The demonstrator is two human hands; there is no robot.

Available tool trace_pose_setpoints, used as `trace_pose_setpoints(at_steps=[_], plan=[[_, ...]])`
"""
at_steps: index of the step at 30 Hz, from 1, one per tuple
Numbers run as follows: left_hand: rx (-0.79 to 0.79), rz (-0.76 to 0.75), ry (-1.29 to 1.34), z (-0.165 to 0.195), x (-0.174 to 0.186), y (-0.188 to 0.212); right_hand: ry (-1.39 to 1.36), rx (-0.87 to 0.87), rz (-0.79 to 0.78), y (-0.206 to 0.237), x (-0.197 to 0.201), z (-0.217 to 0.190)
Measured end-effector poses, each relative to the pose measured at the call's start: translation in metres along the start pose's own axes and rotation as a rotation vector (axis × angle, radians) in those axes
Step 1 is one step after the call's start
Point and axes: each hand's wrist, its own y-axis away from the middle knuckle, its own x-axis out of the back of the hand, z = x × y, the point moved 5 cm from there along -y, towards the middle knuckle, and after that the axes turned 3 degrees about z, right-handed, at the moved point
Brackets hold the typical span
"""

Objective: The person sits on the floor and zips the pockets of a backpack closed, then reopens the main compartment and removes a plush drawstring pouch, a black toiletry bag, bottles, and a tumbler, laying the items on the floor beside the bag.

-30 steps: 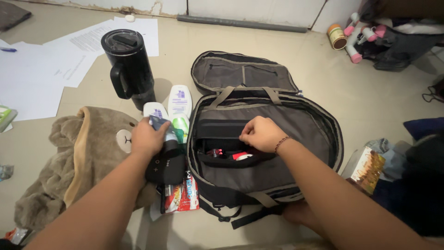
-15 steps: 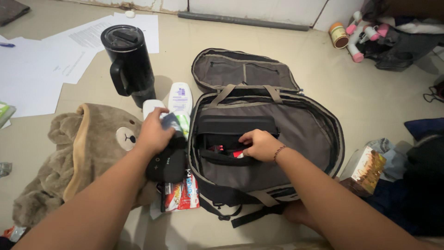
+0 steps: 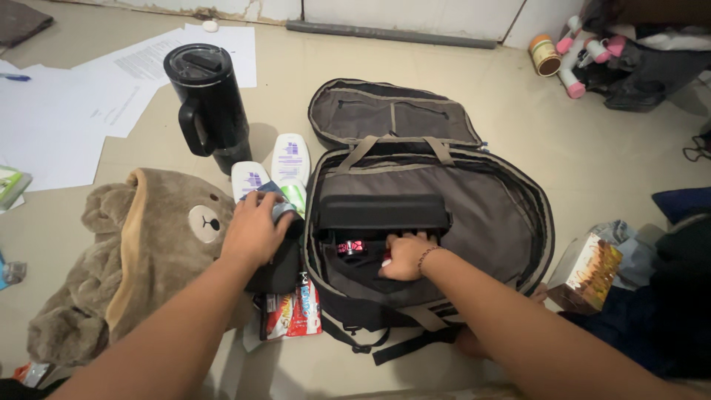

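Observation:
An open dark grey backpack (image 3: 511,222) lies flat on the floor with its flap folded back. My right hand (image 3: 404,256) is inside it, fingers curled on a small red and black item (image 3: 351,247) below a long black case (image 3: 381,212). My left hand (image 3: 253,231) rests just left of the bag, closed over a small grey-blue object (image 3: 283,210) on top of a black pouch (image 3: 280,271). Two white bottles (image 3: 290,163) lie beside it. What the right fingers grip is partly hidden.
A black lidded mug (image 3: 207,104) stands behind the bottles. A brown bear-shaped plush garment (image 3: 141,244) lies at the left, red snack packets (image 3: 292,315) under the pouch. Papers (image 3: 67,111) cover the far left floor. A printed box (image 3: 589,270) and dark clothes sit at the right.
My right hand has slid lower into the bag, under the black case. My left hand stays on the grey-blue object by the pouch, shifted slightly.

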Motion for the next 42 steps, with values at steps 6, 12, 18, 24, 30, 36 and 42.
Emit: trace_pose_setpoints(at_steps=[6, 12, 18, 24, 30, 36, 42], plan=[[-0.207, -0.148, -0.289, 0.042, 0.008, 0.008, 0.008, 0.228, 0.005, -0.014, -0.003, 0.014], [0.227, -0.542, -0.383, 0.056, -0.029, 0.023, 0.045, 0.230, -0.035, -0.021, -0.006, 0.018], [0.295, -0.537, -0.236, 0.054, -0.033, 0.016, -0.009, 0.276, -0.012, -0.008, 0.035, 0.011], [0.305, -0.558, -0.079, 0.043, -0.016, 0.011, -0.102, 0.232, -0.059, 0.022, 0.105, 0.004], [0.235, -0.275, 0.320, 0.054, 0.005, -0.023, -0.837, 0.268, -0.206, 0.037, 0.129, -0.015], [0.502, -0.754, 1.046, 0.097, -0.024, -0.017, -1.416, 0.200, -0.207, 0.029, 0.083, -0.052], [0.632, -0.699, 1.024, 0.067, -0.008, -0.010, -1.517, 0.243, -0.248, 0.021, 0.061, -0.073]])
